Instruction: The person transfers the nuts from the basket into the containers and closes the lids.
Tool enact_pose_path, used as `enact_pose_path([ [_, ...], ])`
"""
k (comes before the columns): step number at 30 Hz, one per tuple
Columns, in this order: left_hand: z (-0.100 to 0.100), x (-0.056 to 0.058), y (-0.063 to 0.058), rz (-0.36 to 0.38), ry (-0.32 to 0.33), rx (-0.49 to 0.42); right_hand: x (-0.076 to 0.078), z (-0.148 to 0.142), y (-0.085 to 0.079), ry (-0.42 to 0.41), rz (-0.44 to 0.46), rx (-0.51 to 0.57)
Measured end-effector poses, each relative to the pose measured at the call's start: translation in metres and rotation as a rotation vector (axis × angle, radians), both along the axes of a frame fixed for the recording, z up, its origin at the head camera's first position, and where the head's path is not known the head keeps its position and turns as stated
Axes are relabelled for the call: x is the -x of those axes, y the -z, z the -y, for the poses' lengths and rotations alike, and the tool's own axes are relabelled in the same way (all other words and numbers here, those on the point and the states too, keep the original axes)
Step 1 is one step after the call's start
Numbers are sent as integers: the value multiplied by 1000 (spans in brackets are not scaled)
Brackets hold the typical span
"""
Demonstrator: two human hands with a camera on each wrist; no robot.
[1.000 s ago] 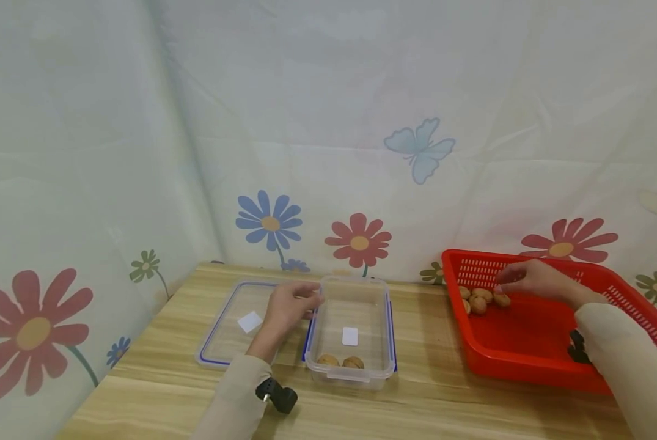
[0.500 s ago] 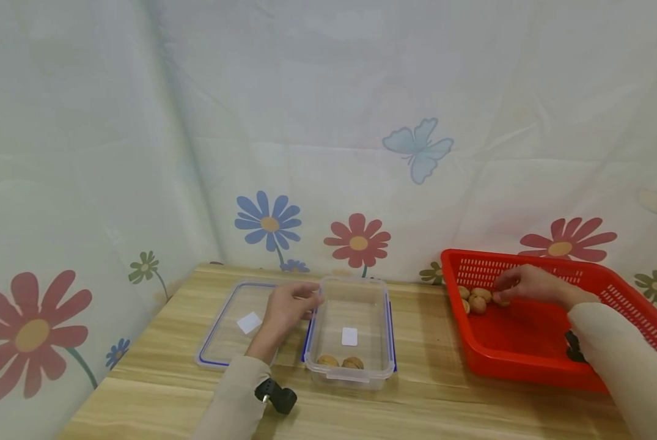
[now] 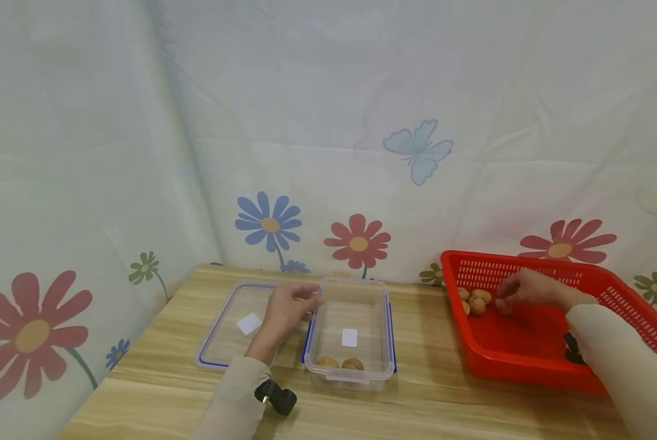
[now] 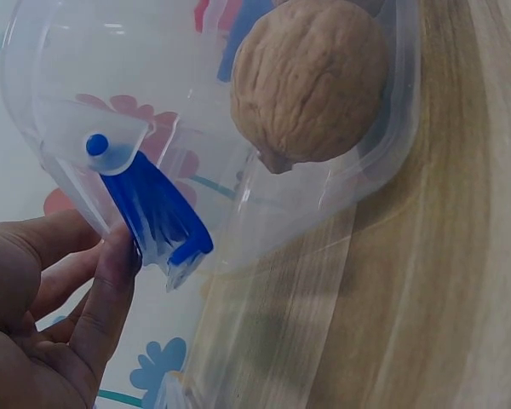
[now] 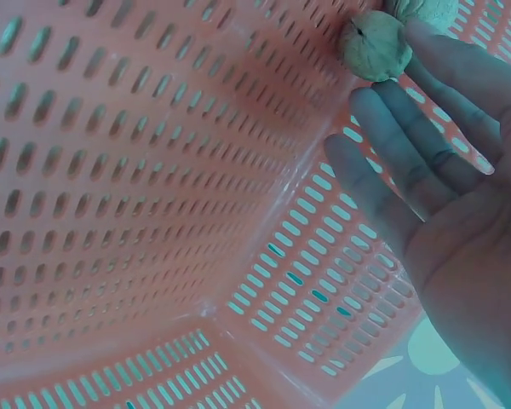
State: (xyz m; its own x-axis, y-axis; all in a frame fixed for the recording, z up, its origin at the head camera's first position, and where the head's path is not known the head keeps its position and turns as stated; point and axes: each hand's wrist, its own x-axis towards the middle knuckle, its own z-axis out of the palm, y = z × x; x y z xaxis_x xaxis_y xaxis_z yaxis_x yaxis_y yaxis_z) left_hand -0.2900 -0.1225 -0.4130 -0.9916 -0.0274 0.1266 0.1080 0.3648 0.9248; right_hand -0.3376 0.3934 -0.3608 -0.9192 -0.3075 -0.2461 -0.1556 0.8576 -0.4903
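In the head view, my left hand [image 3: 288, 308] pinches the left rim of a clear plastic food container [image 3: 356, 311]. The left wrist view shows thumb and fingers at that edge beside a blue latch [image 4: 157, 204]. Two walnuts [image 3: 352, 363] lie at the container's near end; one large walnut [image 4: 311, 81] fills the top of the left wrist view. Inside the red basket [image 3: 526, 373], my right hand [image 3: 532, 288] has its fingertips around a walnut [image 5: 375, 47], which the hand hides in the head view. Several walnuts [image 3: 477, 305] sit just left of it.
A clear lid [image 3: 223, 333] with a blue seal lies left of the container, a white label [image 3: 248, 324] on it. Another white label [image 3: 349, 337] shows on the container. Flower-printed fabric [image 3: 317, 153] hangs behind the wooden table [image 3: 422, 391].
My right hand has lowered over a walnut at the right of the group, which was visible below the fingertips and is now covered. The left hand and container have stayed in place.
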Motion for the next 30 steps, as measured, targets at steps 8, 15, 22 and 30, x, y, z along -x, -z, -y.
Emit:
enact_pose_path([
  [8, 0, 0, 0, 12, -8, 0, 0, 0, 0, -12, 0, -7],
  [15, -1, 2, 2, 10, -10, 0, 1, 1, -1, -5, 36, 21],
  [22, 0, 2, 3, 3, -1, -11, -2, 1, -2, -6, 10, 24],
  [30, 0, 1, 2, 7, -7, -3, -5, 6, -9, -3, -29, 43],
])
